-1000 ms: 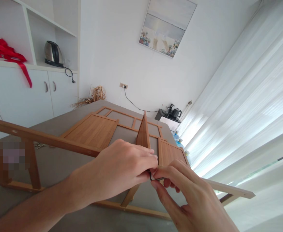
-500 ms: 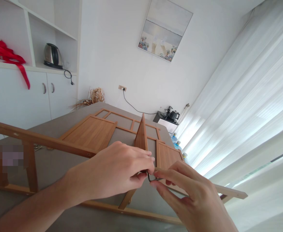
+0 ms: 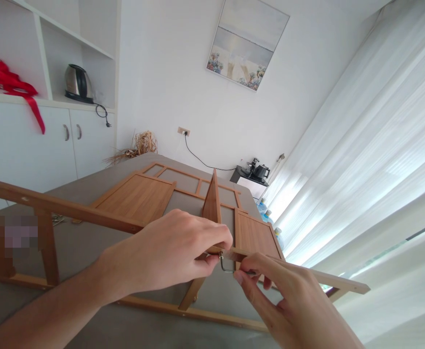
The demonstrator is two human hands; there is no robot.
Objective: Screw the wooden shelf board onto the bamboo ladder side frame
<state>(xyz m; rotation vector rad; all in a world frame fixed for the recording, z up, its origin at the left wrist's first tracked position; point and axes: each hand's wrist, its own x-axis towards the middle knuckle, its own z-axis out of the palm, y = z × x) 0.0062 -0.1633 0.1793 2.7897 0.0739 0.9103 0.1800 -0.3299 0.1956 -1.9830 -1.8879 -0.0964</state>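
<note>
My right hand [image 3: 288, 295] pinches the long arm of an L-shaped hex key [image 3: 228, 270] between thumb and fingers. The key's short end points up at the underside of a wooden frame's top rail [image 3: 99, 218], where an upright wooden panel [image 3: 212, 201] meets it. My left hand [image 3: 179, 249] is closed around the rail at this joint, fingers on top and thumb below near the key's tip. Whether the tip sits in a screw head is too small to tell. The frame's lower rail [image 3: 212, 317] and a short crosspiece [image 3: 190, 294] show beneath my hands.
Flat wooden panels [image 3: 135, 196] and a slim wooden frame [image 3: 179, 177] lie on the grey-covered surface [image 3: 88, 252]. Small metal pieces [image 3: 57, 219] lie at left. Behind stand a white cabinet [image 3: 26, 140] with a kettle [image 3: 77, 85] and a dried plant bundle [image 3: 145, 143]. Curtains [image 3: 372, 160] hang at right.
My right hand has shifted slightly right and down along the hex key, so more of the key shows. My left fingers have curled in closer over the rail.
</note>
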